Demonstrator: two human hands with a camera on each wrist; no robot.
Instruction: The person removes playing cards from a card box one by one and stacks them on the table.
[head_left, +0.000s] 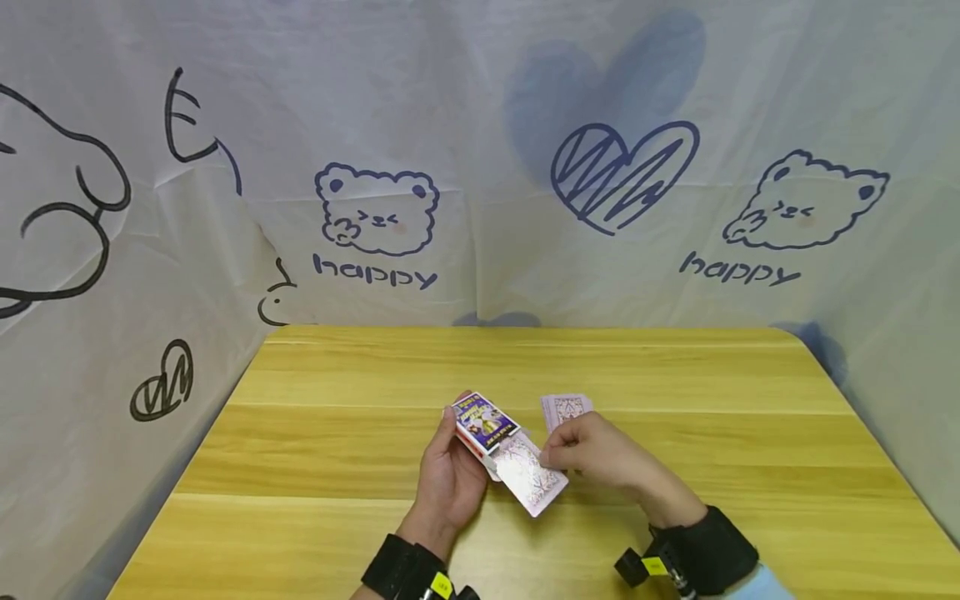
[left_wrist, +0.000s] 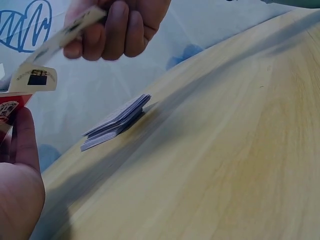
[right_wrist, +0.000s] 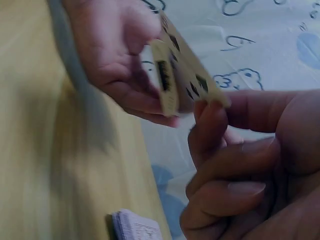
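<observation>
My left hand (head_left: 452, 482) grips a playing card box (head_left: 483, 421) with a purple printed front and red sides, its flap end facing right and toward me. A playing card (head_left: 531, 475) with a patterned back sticks partly out of that end. Between thumb and forefinger, my right hand (head_left: 596, 450) pinches the card's edge. In the right wrist view the card's face (right_wrist: 187, 65) shows dark pips, and the box flap (right_wrist: 164, 80) hangs below it. In the left wrist view the flap (left_wrist: 42, 78) stands folded out beside my left fingers.
A stack of cards (head_left: 564, 408) lies on the wooden table (head_left: 337, 467) just beyond my right hand, its edges slightly uneven in the left wrist view. A white cloth (head_left: 480, 108) with drawings hangs behind the table and along its sides.
</observation>
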